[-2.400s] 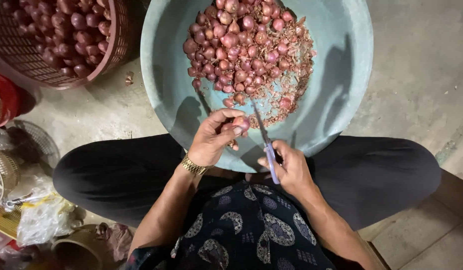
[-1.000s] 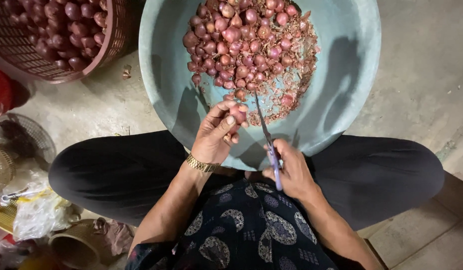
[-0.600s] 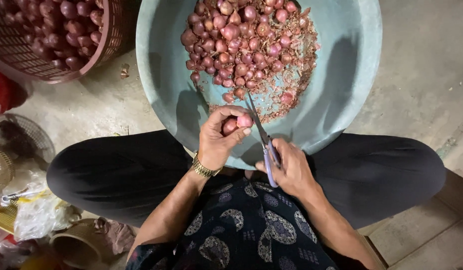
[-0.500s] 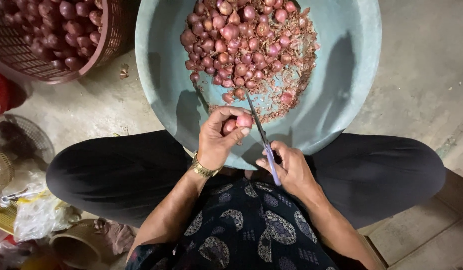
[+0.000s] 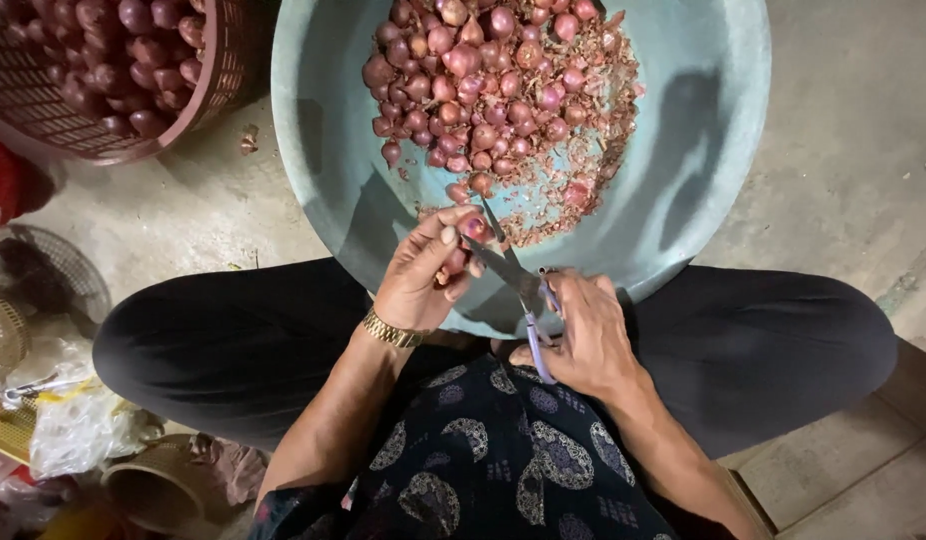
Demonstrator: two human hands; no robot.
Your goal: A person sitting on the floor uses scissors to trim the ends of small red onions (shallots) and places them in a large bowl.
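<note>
At the far left edge of the concrete floor lie a wire rack, crumpled plastic bags and a small woven basket. In the upper left corner stands a reddish-brown slatted basket filled with unpeeled shallots. To its right, a large teal basin rests on the floor with its near rim against the person's crossed legs; a heap of peeled shallots and loose skins lies in the basin's far and middle part. Over the near rim, the left hand, a gold watch at its wrist, is curled around a single shallot, pinched between thumb and fingertips. Just to the right, the right hand grips scissors by their purple handles; the blades stand parted, with the tips touching the held shallot. The two hands are close together but apart.
</note>
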